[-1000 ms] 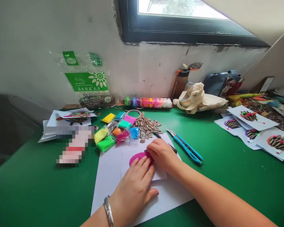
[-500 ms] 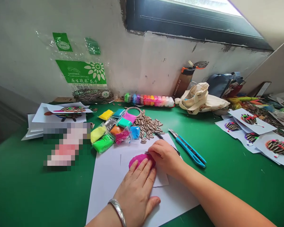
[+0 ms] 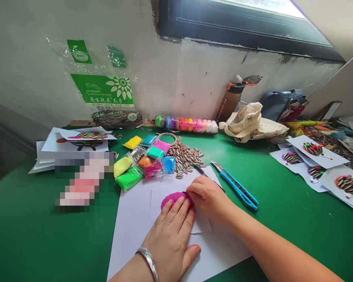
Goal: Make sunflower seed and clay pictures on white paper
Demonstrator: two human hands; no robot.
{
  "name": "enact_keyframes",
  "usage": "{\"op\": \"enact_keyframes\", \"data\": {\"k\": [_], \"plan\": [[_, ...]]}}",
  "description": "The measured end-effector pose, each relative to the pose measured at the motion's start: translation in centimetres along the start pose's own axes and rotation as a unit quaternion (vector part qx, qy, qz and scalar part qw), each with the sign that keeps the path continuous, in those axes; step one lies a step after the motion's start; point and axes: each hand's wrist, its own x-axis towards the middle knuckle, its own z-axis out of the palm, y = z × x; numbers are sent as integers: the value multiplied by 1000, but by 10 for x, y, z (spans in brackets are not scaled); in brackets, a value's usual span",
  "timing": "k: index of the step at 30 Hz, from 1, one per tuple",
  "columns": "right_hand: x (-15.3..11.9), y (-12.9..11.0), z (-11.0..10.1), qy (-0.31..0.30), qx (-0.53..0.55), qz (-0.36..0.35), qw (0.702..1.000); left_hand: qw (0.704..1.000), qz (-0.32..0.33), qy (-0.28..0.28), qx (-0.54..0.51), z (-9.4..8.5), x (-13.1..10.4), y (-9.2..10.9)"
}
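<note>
The magenta clay (image 3: 170,197), a flattened rounded patch, lies on a small white card (image 3: 202,224), which rests on a large white sheet (image 3: 126,235) spread over the green desk (image 3: 61,243). The left hand (image 3: 172,233) is laid flat across the near part of the clay, fingers stretched out and together, thumb apart, gripping nothing; a silver bracelet (image 3: 148,260) circles its wrist. The right hand (image 3: 207,197) is at the clay's right edge, thumb and fingertips pinched on a small dark piece (image 3: 186,192), too little of which shows to identify.

Just beyond the clay and to its left sit packets of coloured clay (image 3: 154,152) in clear wrappers; straight beyond it is a loose heap of striped seeds (image 3: 188,156). To the right of the clay, a black pen (image 3: 199,169) lies partly hidden behind the right hand, and past it a blue utility knife (image 3: 237,186) rests with its blade showing. Well to the right of the clay are cards with seed-covered figures (image 3: 313,147); well to its left, a pile of papers (image 3: 51,143). Farthest beyond the clay, by the wall, stand a seed bag (image 3: 102,89) and a brown bottle (image 3: 229,105).
</note>
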Motion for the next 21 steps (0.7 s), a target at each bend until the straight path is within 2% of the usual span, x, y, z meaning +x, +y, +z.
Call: {"op": "enact_keyframes", "data": {"k": [21], "plan": [[-1,-8,-12,-28,-34,63,997,1000,-4,5,-16,4,1,-2]]}}
